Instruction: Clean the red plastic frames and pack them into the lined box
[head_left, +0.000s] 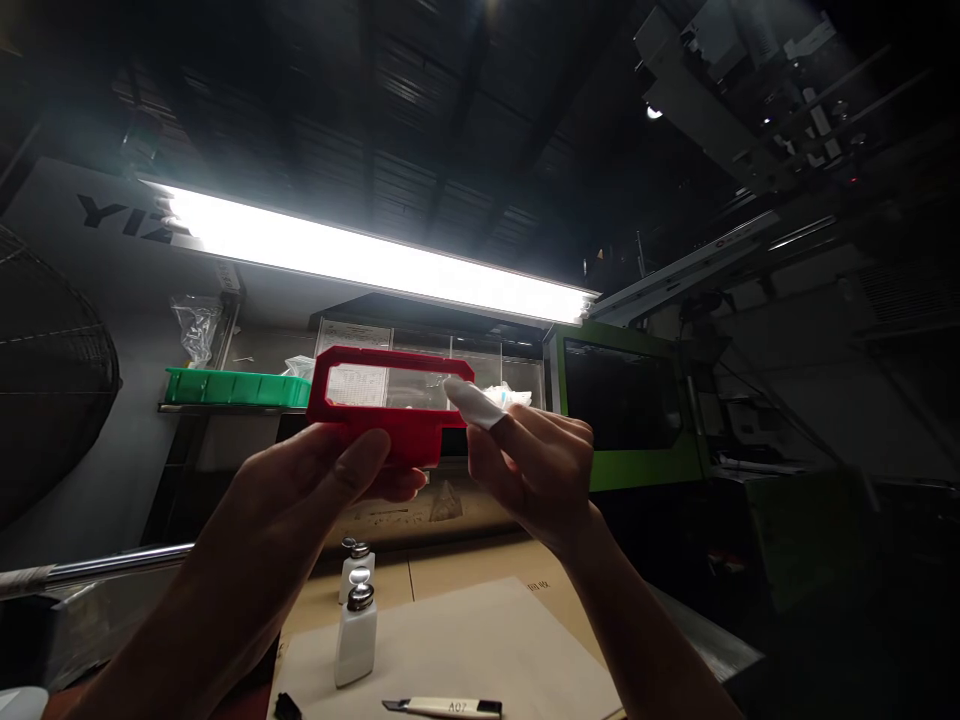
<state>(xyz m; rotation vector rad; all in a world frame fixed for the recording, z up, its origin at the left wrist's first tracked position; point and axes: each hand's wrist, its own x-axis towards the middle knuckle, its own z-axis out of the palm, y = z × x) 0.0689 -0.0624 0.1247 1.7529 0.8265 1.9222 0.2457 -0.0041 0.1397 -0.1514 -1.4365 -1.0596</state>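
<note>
Down at the bottom edge of the head view, a slim white utility knife with a dark tip point(442, 707) lies flat on a pale sheet of paper point(480, 640), and just behind it stand two small white plastic dispenser bottles with metal pump tops point(355, 635), one behind the other, on a brown cardboard-covered bench point(465, 565). Up from there, both hands are raised in front of the face. The left hand point(315, 480) is closed on the lower tab of a red rectangular plastic frame with a clear window point(390, 395), thumb across the front, holding it flat-on to the camera and up against the light, which looks like a way to show marks on the window. The right hand point(536, 465) has its fingers curled, and its forefinger, wrapped in a white cloth or finger cot point(472, 403), presses on the frame's right end, as though wiping; it holds nothing else that shows. Farther back sit a green plastic tray point(232, 387) on a shelf, a green-framed machine housing point(630, 410), and overhead a long bright fluorescent tube point(375, 262). At far left, a dark wire fan guard point(52, 380).
</note>
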